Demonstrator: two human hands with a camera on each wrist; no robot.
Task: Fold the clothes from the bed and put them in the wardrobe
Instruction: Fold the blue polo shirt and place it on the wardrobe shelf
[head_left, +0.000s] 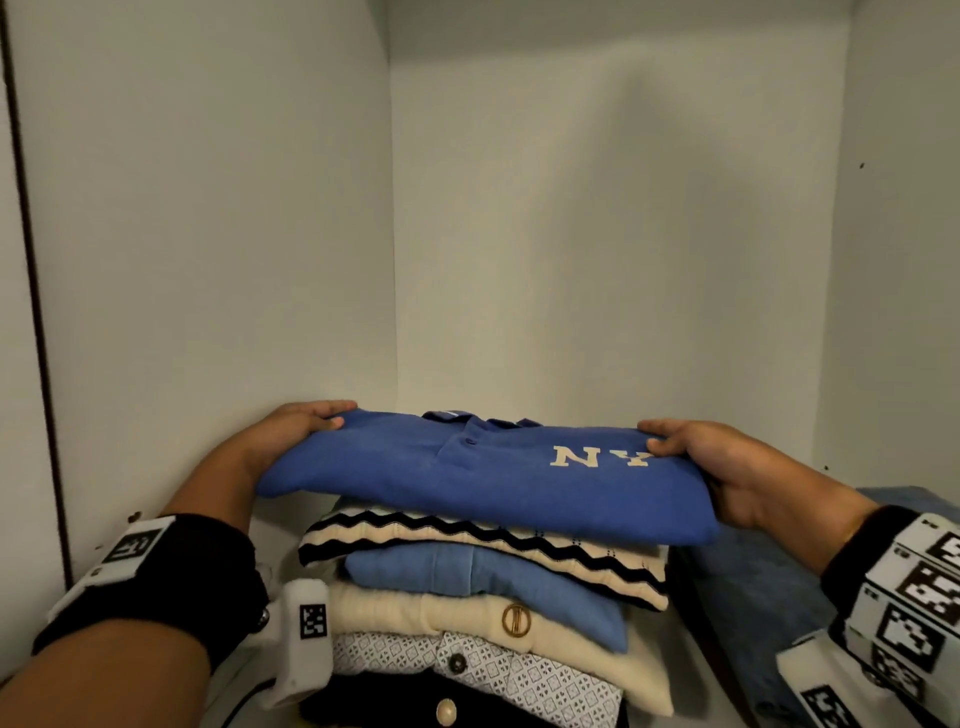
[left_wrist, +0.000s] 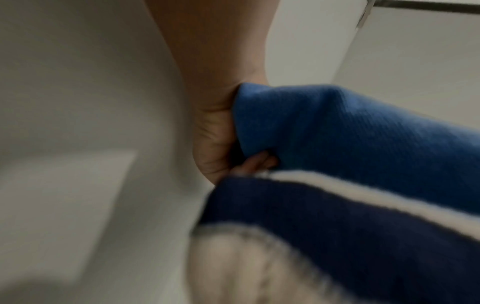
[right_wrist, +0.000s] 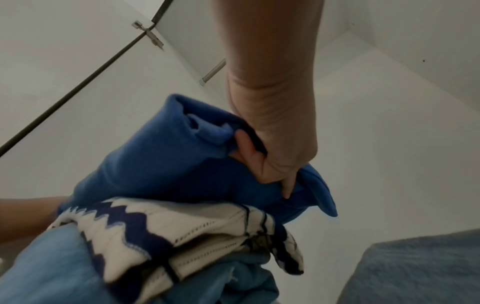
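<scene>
Our left hand (head_left: 298, 428) has its fingers curled round the left edge of the folded blue NY polo (head_left: 467, 473), thumb on top, and our right hand (head_left: 717, 462) grips the right edge the same way. The polo sits on top of a stack (head_left: 467, 597) inside the wardrobe (head_left: 597, 234): zigzag knit (head_left: 483, 540), lighter blue top, cream piece, patterned shirt, something dark at the bottom. Plain white walls all round, and folded denim (head_left: 753, 597) lies just right of the stack. Both forearms reach in level, wrists outside the pile. Only the right wrist view catches the rail (right_wrist: 213, 71) and door hinge (right_wrist: 148, 34); the left wrist view is pretty blurry.
</scene>
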